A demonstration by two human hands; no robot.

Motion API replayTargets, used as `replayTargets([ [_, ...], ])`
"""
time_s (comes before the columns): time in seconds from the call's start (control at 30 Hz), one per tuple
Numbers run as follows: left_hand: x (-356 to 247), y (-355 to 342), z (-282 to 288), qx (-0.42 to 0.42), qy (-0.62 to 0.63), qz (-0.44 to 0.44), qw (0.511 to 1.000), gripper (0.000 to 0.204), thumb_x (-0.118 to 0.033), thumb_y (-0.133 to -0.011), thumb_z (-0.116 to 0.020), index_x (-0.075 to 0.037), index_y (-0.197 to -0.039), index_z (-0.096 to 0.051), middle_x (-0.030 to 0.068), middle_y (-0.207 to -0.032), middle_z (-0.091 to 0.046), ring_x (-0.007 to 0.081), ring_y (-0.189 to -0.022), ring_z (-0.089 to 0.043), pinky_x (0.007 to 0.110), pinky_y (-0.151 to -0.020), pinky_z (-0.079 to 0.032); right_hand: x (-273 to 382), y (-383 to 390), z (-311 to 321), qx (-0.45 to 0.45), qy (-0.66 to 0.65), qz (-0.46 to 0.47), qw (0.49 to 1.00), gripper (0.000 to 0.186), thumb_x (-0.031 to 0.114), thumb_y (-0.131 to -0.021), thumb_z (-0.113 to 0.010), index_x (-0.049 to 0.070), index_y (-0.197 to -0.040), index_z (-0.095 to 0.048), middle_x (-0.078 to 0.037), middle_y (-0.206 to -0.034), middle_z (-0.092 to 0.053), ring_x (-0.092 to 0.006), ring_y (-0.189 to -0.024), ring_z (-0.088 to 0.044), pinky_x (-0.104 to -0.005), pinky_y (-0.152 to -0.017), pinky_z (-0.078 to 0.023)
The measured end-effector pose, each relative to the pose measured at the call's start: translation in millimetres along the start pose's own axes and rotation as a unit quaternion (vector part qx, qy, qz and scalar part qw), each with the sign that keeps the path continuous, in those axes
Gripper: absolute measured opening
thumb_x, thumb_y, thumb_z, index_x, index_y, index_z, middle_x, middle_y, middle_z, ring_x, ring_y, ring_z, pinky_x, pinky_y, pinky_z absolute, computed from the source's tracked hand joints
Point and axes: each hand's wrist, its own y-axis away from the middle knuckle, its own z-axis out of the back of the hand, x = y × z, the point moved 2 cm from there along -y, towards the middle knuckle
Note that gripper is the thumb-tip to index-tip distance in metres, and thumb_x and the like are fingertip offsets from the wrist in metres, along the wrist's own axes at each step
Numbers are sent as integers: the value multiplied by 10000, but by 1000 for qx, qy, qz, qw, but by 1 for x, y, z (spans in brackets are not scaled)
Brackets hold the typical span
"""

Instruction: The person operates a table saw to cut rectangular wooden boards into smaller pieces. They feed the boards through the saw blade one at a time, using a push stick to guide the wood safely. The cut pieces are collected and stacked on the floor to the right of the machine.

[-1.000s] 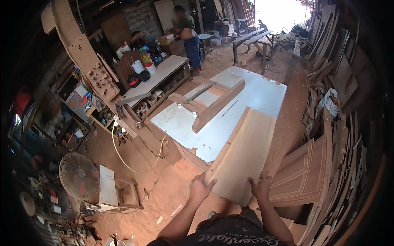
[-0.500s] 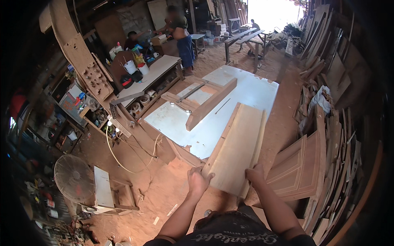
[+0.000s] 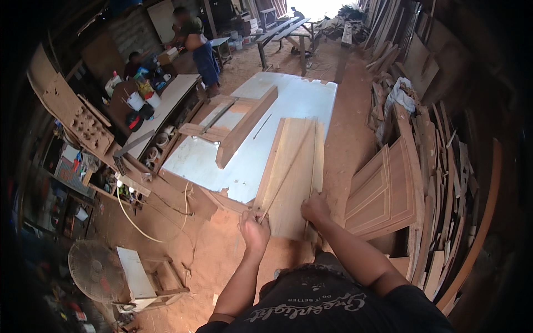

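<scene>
Both grips closed: your left hand (image 3: pixel 254 230) pinches a thin strip (image 3: pixel 287 173) slanting rightward over the wooden panel (image 3: pixel 295 186); right hand (image 3: pixel 316 208) clamps the panel's right edge, long axis pointing away.

The short-sleeved shirt (image 3: pixel 327 322), probably black, bears pale lettering (image 3: pixel 308 312)

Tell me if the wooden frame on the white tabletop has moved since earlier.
No: against the white tabletop, the wooden frame keeps its place beside the thin rod.

The hands (image 3: pixel 254 230) hide parts of the board (image 3: pixel 291 194), and the standing co-worker's head (image 3: pixel 181 15) is blurred
</scene>
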Motion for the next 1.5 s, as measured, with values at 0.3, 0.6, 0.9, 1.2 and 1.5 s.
replayTargets([
  [0.3,-79,27,-10,109,111,-187,970,187,-77,-817,-794,-42,-974,-698,153,-995,-620,382,-988,-613,475,-856,-497,-10,35,25,6,-678,-20,734,436,261,-1091,-578,46,-1460,-490,-144,-1097,-690,-232,-984,-670,-424,-843,-592],
  [0.6,-160,0,19,299,324,-480,759,821,-543,-815,-845,-90,-1442,-570,220,-1439,-527,434,-1397,-467,650,-1208,-297,-58,141,148,-379,-579,82,717,417,107,-1035,-683,68,-1434,-569,-106,-1134,-669,-157,-904,-648,-284,-784,-564],
  [0.9,-95,5,-62,393,-190,-172,883,1103,-705,-853,-709,-98,-1688,-321,319,-1748,-175,584,-1609,-56,748,-1253,-13,-154,233,262,-698,-557,229,387,951,731,-1089,-239,-73,-1575,-387,-284,-1614,-442,-433,-1544,-387,-556,-1333,-260],
  [1.2,15,-41,39,500,-55,-328,800,1077,-469,-766,-809,-157,-1684,-339,167,-1781,-226,410,-1656,-135,672,-1319,-26,-169,14,59,-141,-516,-120,836,1035,695,-994,-636,50,-1703,-244,-211,-1624,-448,-360,-1411,-528,-486,-1163,-454],
  [1.5,64,-116,-4,434,-154,-155,874,871,-810,-1032,-293,-255,-1701,-333,78,-1805,-177,315,-1675,-56,559,-1346,7,-234,-59,133,-77,-186,-143,969,949,615,-955,-738,-78,-1550,-481,-229,-1339,-691,-341,-1161,-684,-414,-1041,-520],
])
